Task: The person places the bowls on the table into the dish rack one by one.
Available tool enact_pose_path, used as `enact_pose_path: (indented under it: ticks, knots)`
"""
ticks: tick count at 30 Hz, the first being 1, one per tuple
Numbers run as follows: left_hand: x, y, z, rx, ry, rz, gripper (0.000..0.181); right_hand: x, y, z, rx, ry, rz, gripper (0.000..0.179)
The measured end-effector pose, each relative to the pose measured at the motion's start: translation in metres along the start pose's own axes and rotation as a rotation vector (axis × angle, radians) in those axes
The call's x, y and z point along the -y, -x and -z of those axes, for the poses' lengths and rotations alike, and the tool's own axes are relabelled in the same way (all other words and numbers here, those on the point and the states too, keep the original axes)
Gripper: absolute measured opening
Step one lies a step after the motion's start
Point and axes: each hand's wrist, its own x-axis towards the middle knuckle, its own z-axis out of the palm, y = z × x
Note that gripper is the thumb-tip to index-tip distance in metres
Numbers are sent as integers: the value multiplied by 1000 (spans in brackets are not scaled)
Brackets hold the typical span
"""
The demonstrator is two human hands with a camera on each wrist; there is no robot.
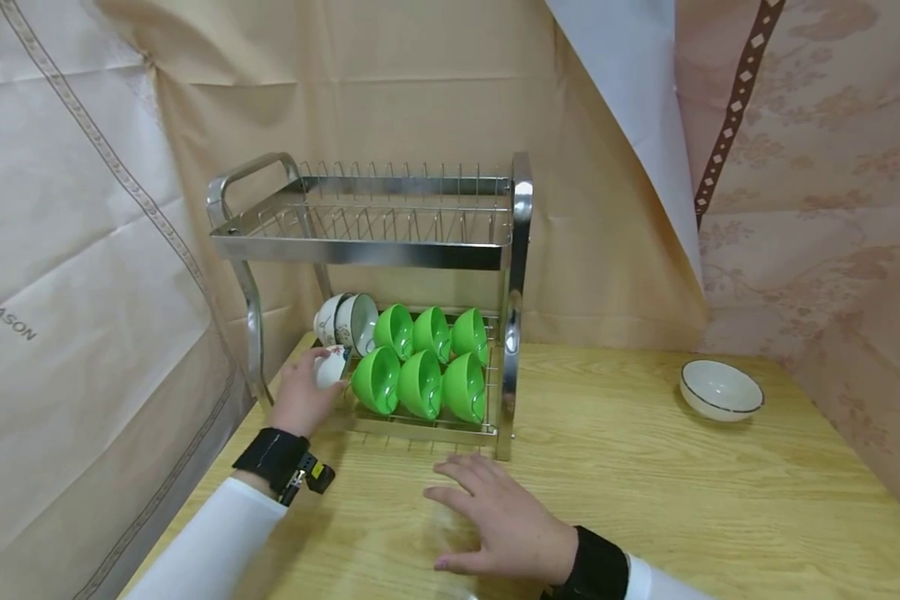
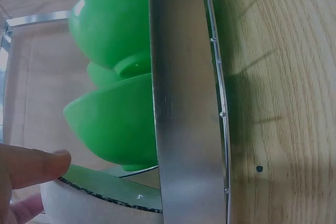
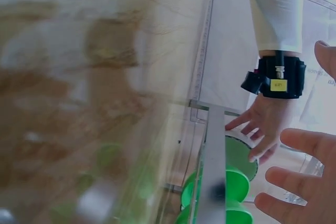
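Note:
My left hand point(image 1: 305, 396) grips a small white bowl point(image 1: 331, 367) with a dark patterned rim, at the front left of the rack's lower tier. In the left wrist view this bowl point(image 2: 100, 203) stands on its side behind the metal front bar, its thumb-side edge held. Two white bowls point(image 1: 356, 323) nest behind it. Several green bowls point(image 1: 420, 384) stand tilted in two rows to its right. Over the table in front of the rack, my right hand point(image 1: 502, 521) has its fingers spread and holds nothing. A faint pale blur below its fingers cannot be made out.
The two-tier metal dish rack point(image 1: 360, 251) has upright wires on top and a tall right side frame point(image 1: 520, 292). Another white bowl point(image 1: 722, 390) with a dark rim sits at the right on the wooden table point(image 1: 645, 500). Cloth hangs behind and at both sides.

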Motion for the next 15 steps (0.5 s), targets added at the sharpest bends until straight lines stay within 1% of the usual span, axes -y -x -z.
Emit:
enact_pose_path:
  ticks: [5, 9, 13, 15]
  knots:
    - [-1, -1, 0, 20, 0, 6, 62, -1, -4, -4, 22, -13, -10, 73]
    - [-1, -6, 2, 48, 18, 6, 62, -2, -9, -7, 27, -13, -19, 74]
    - [2, -11, 2, 68, 63, 23, 62, -2, -17, -8, 19, -8, -23, 74]
    - [6, -15, 0, 76, 88, 25, 63, -1, -20, -9, 20, -12, -27, 73]
